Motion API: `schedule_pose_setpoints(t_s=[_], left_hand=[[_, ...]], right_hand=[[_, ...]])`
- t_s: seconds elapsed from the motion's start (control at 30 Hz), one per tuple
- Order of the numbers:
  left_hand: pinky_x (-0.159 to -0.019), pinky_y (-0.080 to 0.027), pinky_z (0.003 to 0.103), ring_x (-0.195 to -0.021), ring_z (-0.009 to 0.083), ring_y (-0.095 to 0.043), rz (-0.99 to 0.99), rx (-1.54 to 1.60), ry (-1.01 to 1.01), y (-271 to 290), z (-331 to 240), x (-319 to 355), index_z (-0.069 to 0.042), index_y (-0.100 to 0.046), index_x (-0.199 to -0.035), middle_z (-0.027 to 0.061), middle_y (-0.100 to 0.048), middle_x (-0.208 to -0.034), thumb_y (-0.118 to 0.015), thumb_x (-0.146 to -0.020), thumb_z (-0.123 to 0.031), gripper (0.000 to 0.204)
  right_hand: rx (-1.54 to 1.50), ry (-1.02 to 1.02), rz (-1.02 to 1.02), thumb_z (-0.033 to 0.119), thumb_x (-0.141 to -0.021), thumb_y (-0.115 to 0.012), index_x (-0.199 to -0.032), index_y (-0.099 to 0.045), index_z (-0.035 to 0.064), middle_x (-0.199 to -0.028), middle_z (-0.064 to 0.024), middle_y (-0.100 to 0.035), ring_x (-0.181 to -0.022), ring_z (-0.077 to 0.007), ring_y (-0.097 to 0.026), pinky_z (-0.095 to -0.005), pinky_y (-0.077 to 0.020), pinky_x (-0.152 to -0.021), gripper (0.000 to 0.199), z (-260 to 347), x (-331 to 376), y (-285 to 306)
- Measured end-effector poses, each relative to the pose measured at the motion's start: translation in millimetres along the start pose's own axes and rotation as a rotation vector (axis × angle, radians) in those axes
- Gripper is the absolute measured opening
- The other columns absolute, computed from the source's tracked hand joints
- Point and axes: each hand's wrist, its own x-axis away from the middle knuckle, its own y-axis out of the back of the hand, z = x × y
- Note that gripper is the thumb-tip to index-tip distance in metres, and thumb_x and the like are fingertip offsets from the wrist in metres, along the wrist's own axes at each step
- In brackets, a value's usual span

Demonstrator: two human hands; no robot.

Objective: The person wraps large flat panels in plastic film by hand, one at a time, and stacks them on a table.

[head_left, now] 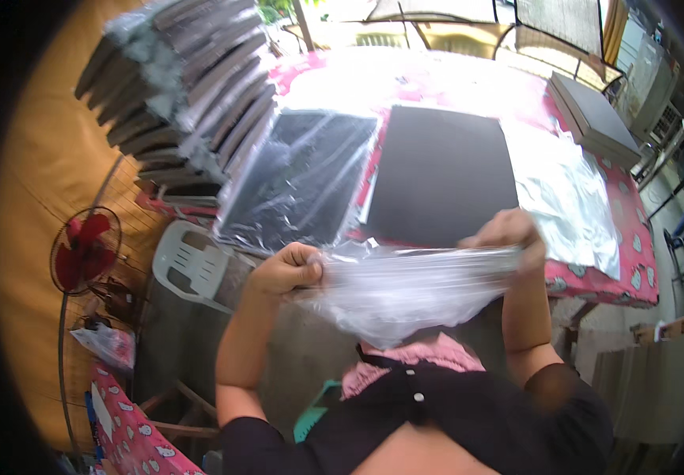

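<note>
A clear plastic bag (413, 293) is stretched between my two hands above the near edge of the table. My left hand (286, 269) pinches one end of it, thumb pressed on the film. At the other end my right hand (510, 236), blurred by motion, is closed on the plastic. Just beyond the bag lies a dark grey flat board (445, 174). To its left rests a dark board in clear plastic wrap (302, 178). A pile of clear plastic bags (567, 202) spreads to the right of the bare board.
A tall stack of plastic-wrapped boards (191, 87) leans at the far left. Dark boards (595, 119) are stacked at the back right of the table with its pink patterned cloth (634, 273). On the left are a red fan (85, 249) and a white plastic chair (191, 261).
</note>
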Motion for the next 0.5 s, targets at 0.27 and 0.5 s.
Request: schedule_pose_setpoints(t_s=[0.27,0.5], left_hand=[[-0.054,-0.042,0.029,-0.062,0.0143,-0.051,-0.454,0.262,-0.552,28.4,-2.7,5.5,-0.004,-0.056,-0.077,0.0047,-0.053,-0.073,-0.064,-0.072,-0.018,0.018],[-0.063,-0.045,0.032,-0.072,0.0173,-0.054,0.196,-0.552,-0.287,18.7,12.3,-69.2,-0.003,-0.058,-0.081,0.0046,-0.054,-0.081,-0.068,-0.067,-0.017,0.023]], right_hand=[[0.282,-0.288,-0.071,0.024,-0.070,-0.066,-0.085,-0.061,-0.0014,-0.079,-0.0100,-0.059,-0.074,-0.0201,-0.057,-0.0297,-0.0449,-0.066,0.030,-34.1,85.9,7.3],[0.110,-0.208,-0.727,0.004,-0.068,-0.064,-0.078,-0.064,-0.0009,-0.091,-0.0104,-0.059,-0.081,-0.0169,-0.056,-0.0277,-0.0439,-0.071,0.011,-34.1,141.7,-13.0]])
